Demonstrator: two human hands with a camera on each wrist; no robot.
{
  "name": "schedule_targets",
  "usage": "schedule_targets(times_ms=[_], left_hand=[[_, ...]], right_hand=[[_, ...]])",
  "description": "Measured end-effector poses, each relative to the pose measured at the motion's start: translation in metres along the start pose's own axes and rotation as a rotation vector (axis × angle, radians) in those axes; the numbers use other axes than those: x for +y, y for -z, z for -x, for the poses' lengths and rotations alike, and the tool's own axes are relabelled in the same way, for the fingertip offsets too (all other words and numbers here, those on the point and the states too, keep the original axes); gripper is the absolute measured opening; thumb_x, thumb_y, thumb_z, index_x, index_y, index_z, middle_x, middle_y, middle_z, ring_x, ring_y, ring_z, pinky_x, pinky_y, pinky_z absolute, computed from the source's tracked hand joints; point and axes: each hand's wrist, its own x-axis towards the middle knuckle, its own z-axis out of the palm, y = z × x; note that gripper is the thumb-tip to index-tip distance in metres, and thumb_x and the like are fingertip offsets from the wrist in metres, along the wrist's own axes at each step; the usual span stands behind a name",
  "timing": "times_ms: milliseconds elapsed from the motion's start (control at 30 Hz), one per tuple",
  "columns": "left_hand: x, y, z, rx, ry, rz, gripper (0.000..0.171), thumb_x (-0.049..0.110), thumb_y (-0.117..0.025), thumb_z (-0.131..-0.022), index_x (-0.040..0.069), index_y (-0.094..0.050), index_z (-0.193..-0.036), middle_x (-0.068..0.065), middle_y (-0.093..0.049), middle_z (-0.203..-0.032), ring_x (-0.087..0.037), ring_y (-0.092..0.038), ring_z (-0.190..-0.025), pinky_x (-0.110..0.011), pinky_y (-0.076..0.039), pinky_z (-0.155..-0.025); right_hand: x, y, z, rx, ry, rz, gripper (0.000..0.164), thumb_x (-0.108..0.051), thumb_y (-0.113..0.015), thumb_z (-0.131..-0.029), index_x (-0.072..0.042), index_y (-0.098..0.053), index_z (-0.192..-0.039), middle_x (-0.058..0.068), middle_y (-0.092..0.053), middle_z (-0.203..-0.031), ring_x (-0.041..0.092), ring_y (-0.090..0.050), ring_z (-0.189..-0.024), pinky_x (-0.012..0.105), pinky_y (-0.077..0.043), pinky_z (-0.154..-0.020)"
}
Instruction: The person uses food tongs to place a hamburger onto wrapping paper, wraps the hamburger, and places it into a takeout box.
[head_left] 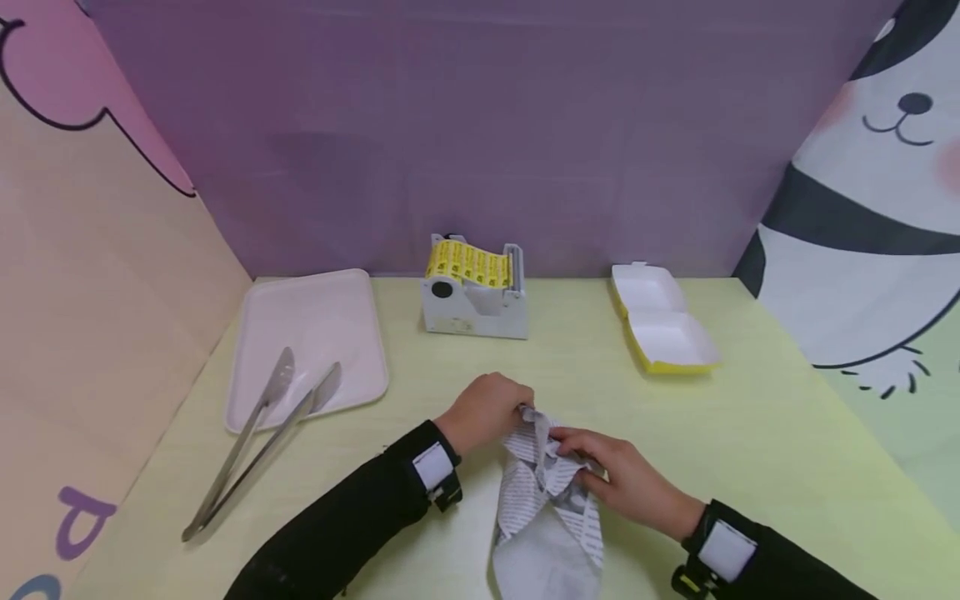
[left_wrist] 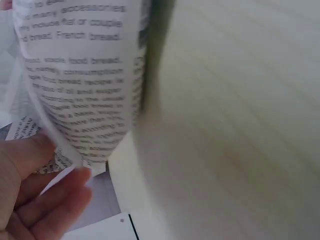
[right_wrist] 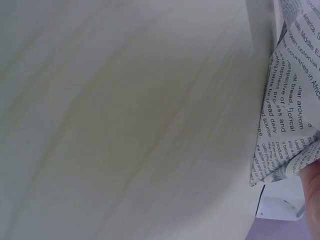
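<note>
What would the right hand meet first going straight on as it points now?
The right hand would first meet the printed paper it holds, then probably the left hand, though depth is unclear.

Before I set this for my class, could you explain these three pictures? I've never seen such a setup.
There is no machine here: a person works with bare hands. The widest picture comes from a camera on the head, looking forward and down; the other two come from wrist cameras. The left hand and right hand both hold folded printed paper. On the pale table stand a tray at left, with tongs lying partly on it, a dispenser with a yellow strip, and, at right, an open box.
</note>
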Motion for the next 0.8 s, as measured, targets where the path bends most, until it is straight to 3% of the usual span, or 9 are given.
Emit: schedule_targets(times_ms=[133,267,400,533,633,800], left_hand=[[-0.003,-0.004,0.004,0.042,0.004,-0.119,0.015,0.007,-0.073,-0.079,0.017,-0.062,-0.076,0.005,-0.063,-0.074,-0.012,-0.061,-0.068,-0.025,-0.046,-0.056],[-0.003,-0.001,0.008,0.064,-0.036,-0.195,0.014,0.010,-0.074,-0.080,0.017,-0.062,-0.077,0.005,-0.061,-0.076,-0.012,-0.061,-0.070,-0.024,-0.047,-0.056],[-0.002,0.004,0.012,0.020,-0.046,-0.094,0.015,0.011,-0.073,-0.085,0.016,-0.071,-0.099,0.003,-0.070,-0.096,-0.012,-0.066,-0.089,-0.025,-0.053,-0.075],[0.000,0.005,0.013,0.004,0.010,0.040,0.026,0.009,-0.073,-0.086,0.012,-0.072,-0.111,0.001,-0.072,-0.106,-0.013,-0.067,-0.097,-0.026,-0.052,-0.086],[0.003,0.004,0.011,0.014,0.032,0.020,0.019,0.007,-0.073,-0.084,0.015,-0.075,-0.102,0.004,-0.073,-0.098,-0.012,-0.068,-0.090,-0.025,-0.052,-0.081],[0.003,0.002,0.011,0.013,-0.003,-0.131,0.013,0.006,-0.073,-0.081,0.016,-0.068,-0.089,0.004,-0.068,-0.084,-0.011,-0.064,-0.077,-0.025,-0.051,-0.067]], right_hand=[[0.000,-0.002,0.000,0.013,0.014,-0.008,0.052,0.021,-0.069,-0.070,-0.012,-0.059,-0.109,0.012,-0.061,-0.130,0.025,-0.059,-0.118,0.021,-0.047,-0.095],[0.000,-0.002,-0.001,0.014,0.002,-0.005,0.053,0.022,-0.070,-0.069,-0.012,-0.059,-0.108,0.011,-0.060,-0.131,0.025,-0.058,-0.118,0.021,-0.047,-0.094],[-0.001,-0.001,-0.002,0.004,-0.008,-0.005,0.051,0.021,-0.071,-0.070,-0.011,-0.058,-0.108,0.011,-0.060,-0.131,0.026,-0.058,-0.118,0.025,-0.050,-0.092],[0.000,0.001,-0.001,0.005,-0.015,0.004,0.051,0.021,-0.070,-0.070,-0.012,-0.058,-0.108,0.011,-0.060,-0.131,0.024,-0.058,-0.119,0.025,-0.050,-0.092],[0.001,0.001,-0.001,0.010,-0.016,0.007,0.052,0.022,-0.070,-0.071,-0.013,-0.058,-0.107,0.010,-0.060,-0.131,0.023,-0.057,-0.120,0.023,-0.049,-0.093],[0.001,-0.003,-0.002,0.012,-0.006,-0.008,0.052,0.022,-0.070,-0.070,-0.012,-0.059,-0.107,0.011,-0.061,-0.130,0.022,-0.058,-0.119,0.024,-0.050,-0.092]])
